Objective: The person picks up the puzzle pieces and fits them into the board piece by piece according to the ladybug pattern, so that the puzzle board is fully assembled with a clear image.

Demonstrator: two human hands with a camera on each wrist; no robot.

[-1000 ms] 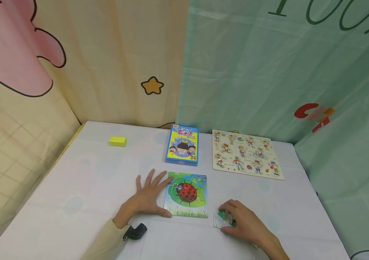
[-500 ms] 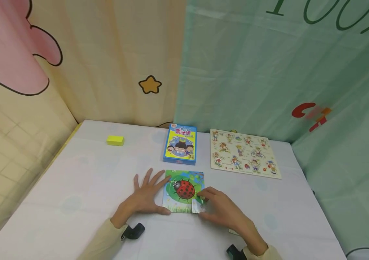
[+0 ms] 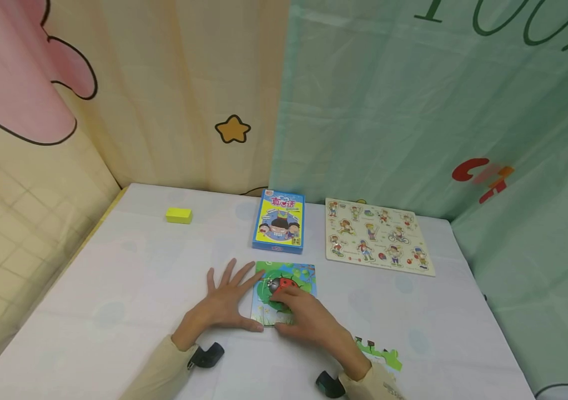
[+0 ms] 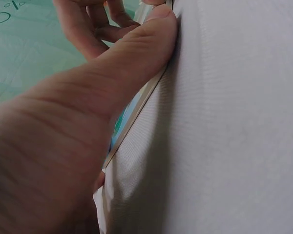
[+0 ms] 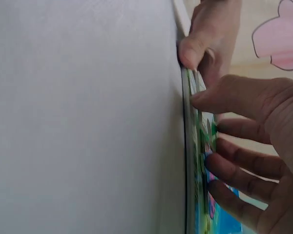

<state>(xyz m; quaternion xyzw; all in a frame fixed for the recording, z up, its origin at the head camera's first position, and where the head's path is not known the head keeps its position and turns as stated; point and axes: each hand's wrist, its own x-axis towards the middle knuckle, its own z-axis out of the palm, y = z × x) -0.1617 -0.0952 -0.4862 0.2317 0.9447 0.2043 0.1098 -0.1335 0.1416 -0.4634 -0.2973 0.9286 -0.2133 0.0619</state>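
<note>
A square ladybug jigsaw puzzle [image 3: 306, 272] lies flat at the middle of the table. My left hand [image 3: 224, 303] rests along its left side, fingers straight and spread, with the thumb and a fingertip touching the edge. Over the puzzle's lower part is my right hand [image 3: 311, 319], covering much of the ladybug. In the right wrist view its thumb and curled fingers pinch a thin puzzle piece [image 5: 208, 129] just above the board; most of that piece is hidden. Loose green-edged puzzle pieces [image 3: 383, 355] lie beside the right forearm, partly covered by the sleeve.
A blue-and-yellow card box [image 3: 279, 222] stands behind the puzzle. To its right lies a wooden figure board [image 3: 378, 236]. A small yellow block [image 3: 179, 215] sits at the back left. Curtains hang behind the white table [image 3: 129, 266].
My right hand has come from the loose pieces at the right onto the puzzle, then moved left across its lower part with a puzzle piece. The left hand has stayed in place.
</note>
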